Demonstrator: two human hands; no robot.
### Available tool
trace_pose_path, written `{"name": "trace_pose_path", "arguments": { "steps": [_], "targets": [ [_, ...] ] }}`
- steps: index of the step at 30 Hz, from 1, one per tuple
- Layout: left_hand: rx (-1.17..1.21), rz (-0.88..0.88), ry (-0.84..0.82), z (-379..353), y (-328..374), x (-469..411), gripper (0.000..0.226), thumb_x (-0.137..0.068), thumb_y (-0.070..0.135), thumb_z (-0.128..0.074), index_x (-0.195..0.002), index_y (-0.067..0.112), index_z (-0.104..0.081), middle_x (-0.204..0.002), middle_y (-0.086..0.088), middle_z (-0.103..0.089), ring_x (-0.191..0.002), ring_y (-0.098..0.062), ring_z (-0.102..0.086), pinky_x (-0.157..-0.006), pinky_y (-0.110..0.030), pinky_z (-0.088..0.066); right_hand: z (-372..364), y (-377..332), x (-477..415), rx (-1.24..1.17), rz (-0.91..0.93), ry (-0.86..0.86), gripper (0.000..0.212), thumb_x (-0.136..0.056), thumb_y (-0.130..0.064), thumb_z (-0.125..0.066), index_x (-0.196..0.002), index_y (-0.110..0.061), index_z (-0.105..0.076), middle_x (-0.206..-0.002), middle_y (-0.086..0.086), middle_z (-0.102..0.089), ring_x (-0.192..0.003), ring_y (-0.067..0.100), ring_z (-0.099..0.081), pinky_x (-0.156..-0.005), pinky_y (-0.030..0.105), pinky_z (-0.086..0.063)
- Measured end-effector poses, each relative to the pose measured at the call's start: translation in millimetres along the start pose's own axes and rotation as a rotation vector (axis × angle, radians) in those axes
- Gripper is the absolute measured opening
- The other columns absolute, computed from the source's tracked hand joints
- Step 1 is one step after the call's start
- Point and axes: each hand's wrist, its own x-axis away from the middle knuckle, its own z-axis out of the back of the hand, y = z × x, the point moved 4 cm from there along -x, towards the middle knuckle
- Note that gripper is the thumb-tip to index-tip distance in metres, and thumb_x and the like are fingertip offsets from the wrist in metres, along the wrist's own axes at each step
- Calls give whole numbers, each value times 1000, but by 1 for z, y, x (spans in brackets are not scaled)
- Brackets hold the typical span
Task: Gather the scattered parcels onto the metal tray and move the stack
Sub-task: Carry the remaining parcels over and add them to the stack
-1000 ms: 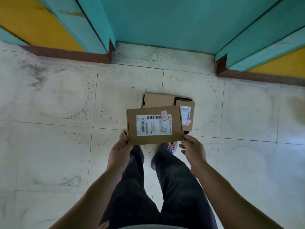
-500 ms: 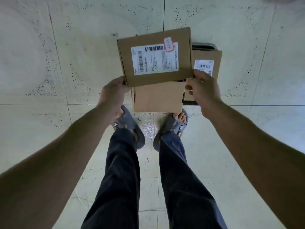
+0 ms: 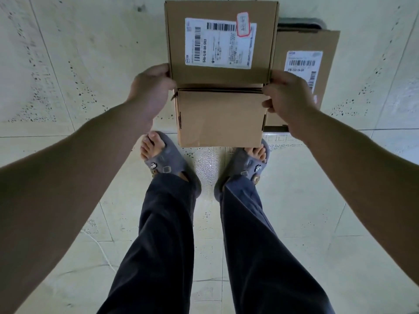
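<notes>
Head view: I hold a labelled parcel [image 3: 221,41] of matte brown corrugated cardboard. It is rectangular, with a smooth white barcode label and a small red-edged sticker on top. My left hand [image 3: 154,91] grips its near left corner, fingers curled round the edge. My right hand [image 3: 288,98] grips the near right corner the same way. It lies over a plain box [image 3: 221,118]; whether they touch I cannot tell. Just right, a flat parcel [image 3: 303,62] lies on the metal tray [image 3: 301,21], of which only the dark rounded rim shows. Below are pale speckled floor tiles [image 3: 79,64] and my grey rubber sandals [image 3: 167,159].
</notes>
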Motion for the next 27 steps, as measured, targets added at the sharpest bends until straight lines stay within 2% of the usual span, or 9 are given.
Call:
{"name": "trace_pose_path", "arguments": {
  "steps": [3, 5, 9, 13, 16, 19, 22, 24, 27],
  "targets": [
    [-13, -3, -8, -3, 0, -3, 34, -89, 6, -51, -99, 36, -65, -90, 22, -63, -81, 6, -53, -70, -14, -41, -3, 6, -3, -9, -18, 24, 26, -88, -10, -52, -108, -16, -67, -101, 9, -68, -65, 8, -63, -84, 45, -54],
    [-15, 4, -5, -4, -1, -5, 32, -89, 7, -52, -97, 35, -65, -91, 18, -64, -79, 1, -53, -69, -17, -40, -3, 7, -5, -18, -41, 36, 26, -87, -10, -52, -109, -14, -67, -96, 8, -68, -66, 10, -64, -88, 50, -53],
    [-41, 22, -19, -6, -8, -7, 27, -86, 13, -54, -106, 23, -70, -98, 4, -64, -80, -12, -50, -65, -24, -35, -6, 12, -8, -32, -61, 17, 25, -89, -11, -53, -108, -21, -66, -85, -4, -62, -68, 10, -65, -88, 47, -54],
    [-83, 25, -23, -9, -12, -7, 35, -85, 19, -56, -118, 19, -66, -104, 0, -65, -81, -12, -51, -71, -26, -38, -7, 18, -9, -24, -55, 14, 24, -90, -11, -51, -107, -20, -65, -92, 3, -66, -70, 11, -66, -84, 44, -55],
    [-77, 10, -23, -12, -11, -6, 26, -86, 17, -56, -108, 23, -69, -98, 0, -66, -77, -12, -50, -72, -27, -37, -8, 20, -10, -45, -54, 10, 24, -90, -10, -49, -104, -24, -63, -87, -2, -62, -68, 11, -66, -79, 42, -54],
    [-78, 11, -26, -13, -10, -5, 32, -85, 20, -57, -114, 25, -67, -106, 4, -68, -85, -10, -55, -75, -26, -41, -8, 22, -12, -60, -58, 6, 23, -90, -9, -49, -101, -26, -61, -85, -4, -61, -69, 12, -65, -83, 42, -55],
    [-101, 26, -15, -11, -9, -4, 52, -81, 29, -57, -132, 24, -58, -122, 5, -64, -102, -11, -58, -72, -23, -41, -8, 22, -11, -76, -50, 6, 23, -90, -9, -49, -97, -27, -59, -84, -4, -61, -72, 14, -65, -86, 44, -55],
    [-109, 13, -4, -11, -9, -2, 46, -86, 25, -57, -132, 21, -57, -122, 5, -63, -101, -10, -55, -71, -22, -38, -7, 22, -8, -82, -50, 4, 22, -89, -8, -49, -95, -26, -59, -82, -4, -60, -73, 14, -66, -86, 44, -55],
    [-115, 33, 28, -8, -10, 4, 49, -92, 23, -57, -140, 20, -48, -132, 5, -56, -115, -13, -50, -88, -23, -35, -2, 23, -2, -87, -63, 11, 18, -88, -8, -48, -92, -19, -61, -80, -4, -57, -72, 14, -67, -80, 42, -52]
  ]
}}
